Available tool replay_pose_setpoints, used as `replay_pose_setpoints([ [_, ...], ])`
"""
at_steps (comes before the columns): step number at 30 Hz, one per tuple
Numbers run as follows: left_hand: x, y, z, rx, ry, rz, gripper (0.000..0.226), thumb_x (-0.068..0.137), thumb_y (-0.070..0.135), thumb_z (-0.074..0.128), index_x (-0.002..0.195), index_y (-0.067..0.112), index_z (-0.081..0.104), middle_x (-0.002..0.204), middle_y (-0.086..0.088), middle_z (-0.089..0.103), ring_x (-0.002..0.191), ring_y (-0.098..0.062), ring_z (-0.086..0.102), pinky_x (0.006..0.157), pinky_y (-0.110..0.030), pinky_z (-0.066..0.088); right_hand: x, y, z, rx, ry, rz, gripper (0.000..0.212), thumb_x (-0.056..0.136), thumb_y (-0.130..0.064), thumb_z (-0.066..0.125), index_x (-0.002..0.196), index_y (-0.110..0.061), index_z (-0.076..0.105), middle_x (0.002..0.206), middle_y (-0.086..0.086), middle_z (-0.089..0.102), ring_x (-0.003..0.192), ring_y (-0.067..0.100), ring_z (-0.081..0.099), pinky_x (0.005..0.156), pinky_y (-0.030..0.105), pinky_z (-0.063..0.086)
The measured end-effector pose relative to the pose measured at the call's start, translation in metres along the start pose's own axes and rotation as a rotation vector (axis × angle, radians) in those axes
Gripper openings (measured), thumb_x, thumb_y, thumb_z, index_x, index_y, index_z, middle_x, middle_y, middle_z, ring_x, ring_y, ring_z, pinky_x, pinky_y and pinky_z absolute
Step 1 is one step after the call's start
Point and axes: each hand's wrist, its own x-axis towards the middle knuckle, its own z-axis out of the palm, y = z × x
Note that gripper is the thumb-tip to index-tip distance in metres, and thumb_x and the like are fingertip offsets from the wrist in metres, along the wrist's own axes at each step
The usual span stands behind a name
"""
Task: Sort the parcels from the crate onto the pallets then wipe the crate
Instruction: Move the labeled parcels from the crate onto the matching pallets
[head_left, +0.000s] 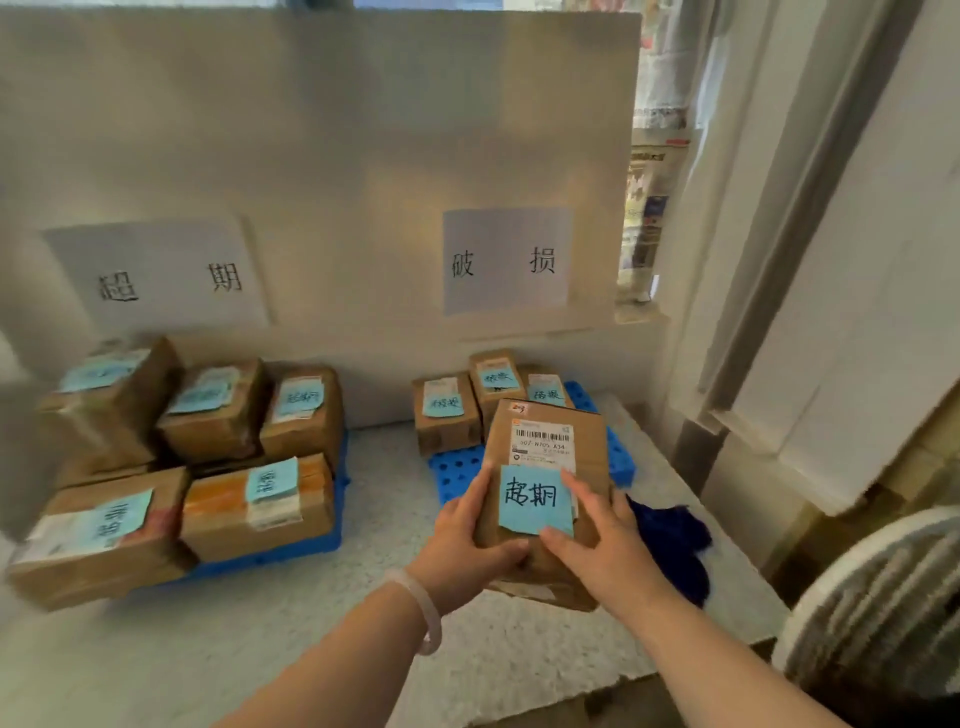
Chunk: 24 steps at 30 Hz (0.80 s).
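Cardboard parcel (550, 441) held in both hands, near the perforated blue right pallet (457, 470).
Its long axis runs near to far; the near end is clasped by curled fingers, left hand (462, 540) at the left edge, right hand (597, 551) over the blue paper note (535, 499). Like-labelled boxes (304, 415) are stacked leftward, on the left pallet (291, 553).

Nine cardboard parcels (260, 504) are visible: five on the left blue pallet (291, 553), three on the right blue pallet (457, 467), and one held parcel (550, 431) between the left hand (467, 551) and the right hand (597, 551). There are nine blue sticky notes (535, 499), one per parcel. There are also two paper signs (506, 260), one dark blue cloth (670, 535) and one white bracelet (423, 608).
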Motion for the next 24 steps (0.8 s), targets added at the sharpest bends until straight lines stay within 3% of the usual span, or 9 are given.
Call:
replay_pose_setpoints([
  [4,-0.008,-0.029,-0.059,-0.012,0.110,-0.011,0.105,0.053,0.063,0.077,0.141,0.061,0.019,0.144,0.009,0.037,0.129,-0.018,0.043,0.101,-0.043,0.049,0.022,-0.035,0.054,-0.043,-0.061,-0.072,0.069,0.088,-0.039,0.069,0.143,-0.053,0.029,0.157,-0.009,0.007,0.142,0.014,0.020,0.113,0.037,0.034],
  [8,-0.018,-0.049,-0.096,-0.030,0.239,-0.036,0.096,0.063,0.058,0.078,0.140,0.058,0.021,0.140,0.012,0.039,0.127,-0.014,0.044,0.102,-0.041,0.048,0.039,-0.057,0.094,-0.065,-0.146,-0.119,0.067,0.088,-0.040,0.069,0.140,-0.056,0.029,0.160,-0.007,0.004,0.146,0.015,0.016,0.116,0.037,0.029],
  [11,-0.020,-0.062,-0.115,-0.047,0.312,-0.042,0.096,0.059,0.064,0.075,0.139,0.061,0.022,0.141,0.013,0.040,0.129,-0.013,0.042,0.104,-0.042,0.047,0.053,-0.068,0.118,-0.085,-0.192,-0.153,0.066,0.089,-0.041,0.067,0.140,-0.056,0.029,0.161,-0.008,0.003,0.146,0.015,0.014,0.117,0.037,0.027],
  [17,-0.013,-0.083,-0.141,-0.108,0.412,-0.086,0.090,0.078,0.038,0.078,0.148,0.049,0.021,0.139,0.012,0.039,0.127,-0.011,0.041,0.106,-0.038,0.045,0.087,-0.079,0.154,-0.054,-0.303,-0.188,0.063,0.087,-0.041,0.070,0.129,-0.064,0.029,0.160,-0.009,0.007,0.146,0.017,0.017,0.117,0.040,0.030],
  [20,-0.005,-0.089,-0.155,-0.101,0.461,-0.111,0.087,0.079,0.038,0.078,0.145,0.051,0.021,0.138,0.012,0.039,0.127,-0.010,0.042,0.104,-0.031,0.043,0.106,-0.087,0.168,-0.045,-0.350,-0.205,0.062,0.087,-0.039,0.070,0.132,-0.060,0.032,0.160,-0.009,0.005,0.146,0.017,0.015,0.116,0.036,0.029],
  [24,0.011,-0.087,-0.178,-0.073,0.553,-0.156,0.083,0.081,0.038,0.076,0.140,0.055,0.019,0.134,0.009,0.029,0.124,-0.010,0.032,0.108,-0.032,0.036,0.138,-0.104,0.185,-0.043,-0.398,-0.227,0.063,0.087,-0.041,0.069,0.137,-0.057,0.033,0.161,-0.009,0.001,0.147,0.018,0.012,0.118,0.040,0.028],
])
